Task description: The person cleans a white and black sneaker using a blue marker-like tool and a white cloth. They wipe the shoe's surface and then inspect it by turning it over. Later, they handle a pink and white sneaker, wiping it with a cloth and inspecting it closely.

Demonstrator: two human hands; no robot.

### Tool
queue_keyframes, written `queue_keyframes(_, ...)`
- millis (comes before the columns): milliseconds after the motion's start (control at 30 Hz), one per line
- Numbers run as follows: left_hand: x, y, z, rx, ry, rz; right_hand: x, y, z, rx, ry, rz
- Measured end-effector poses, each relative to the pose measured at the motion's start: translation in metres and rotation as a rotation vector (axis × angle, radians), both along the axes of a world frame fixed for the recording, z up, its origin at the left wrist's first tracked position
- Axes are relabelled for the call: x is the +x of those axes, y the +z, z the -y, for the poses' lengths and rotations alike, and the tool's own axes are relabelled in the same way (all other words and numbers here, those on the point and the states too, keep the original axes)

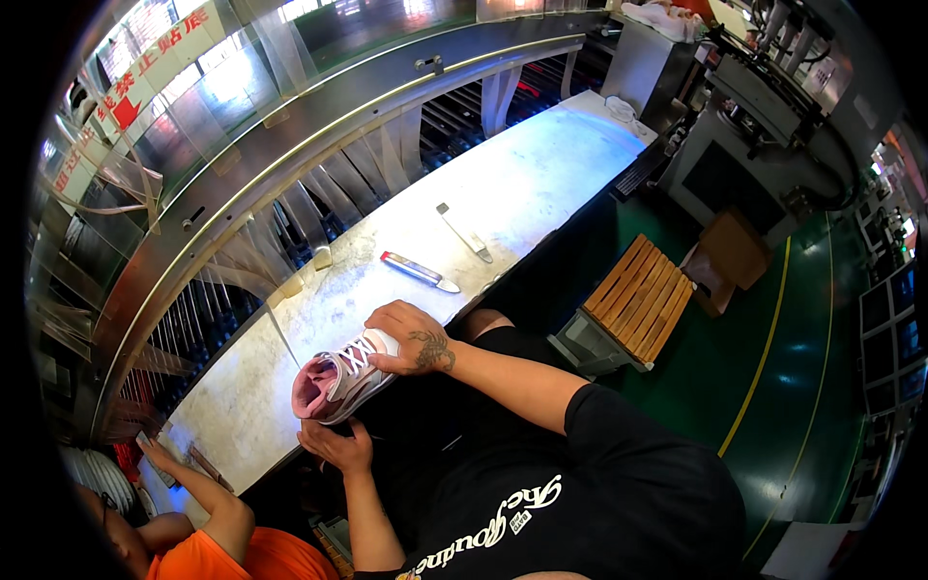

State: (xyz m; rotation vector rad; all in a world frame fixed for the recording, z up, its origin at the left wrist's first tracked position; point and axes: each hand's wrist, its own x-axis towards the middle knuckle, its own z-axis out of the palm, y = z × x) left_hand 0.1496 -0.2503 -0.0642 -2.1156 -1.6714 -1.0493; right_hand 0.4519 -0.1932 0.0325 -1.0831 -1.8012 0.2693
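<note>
A sneaker point(336, 379) with a pink lining and white laces is held between my two hands at the near edge of the pale worktable point(387, 227). My right hand point(411, 336) wraps over the white toe end. My left hand point(338, 447) supports the heel from below, its fingers partly hidden under the shoe. On the table beyond my right hand lie a knife-like tool point(420, 272) with a red-ended handle and a pointed blade, and a slim brush-like tool point(464, 233) with a dark tip.
Behind the table runs a metal-framed machine point(358, 116) with hanging clear strips. A wooden-slatted stool point(640, 300) and an open cardboard box point(725, 256) stand on the green floor to the right. At lower left, a co-worker in an orange shirt point(242, 551) reaches to the table.
</note>
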Motion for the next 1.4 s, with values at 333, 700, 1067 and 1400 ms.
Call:
queue_keyframes(333, -0.0001, 0.0005, 0.0003, 0.000, -0.016, 0.000, -0.0003, -0.0014, -0.0002, 0.003, -0.009, 0.007)
queue_keyframes(700, 0.0008, 0.0000, 0.0007, 0.000, -0.001, 0.002, -0.0003, 0.0009, 0.0006, 0.005, -0.019, 0.015)
queue_keyframes(1067, -0.0012, -0.0049, -0.0003, 0.009, 0.009, -0.005, -0.0009, 0.0009, 0.0000, 0.034, -0.027, 0.010)
queue_keyframes(1400, 0.0015, -0.0014, -0.0001, 0.002, 0.006, 0.008, -0.0021, -0.0024, -0.0010, 0.022, -0.035, -0.014)
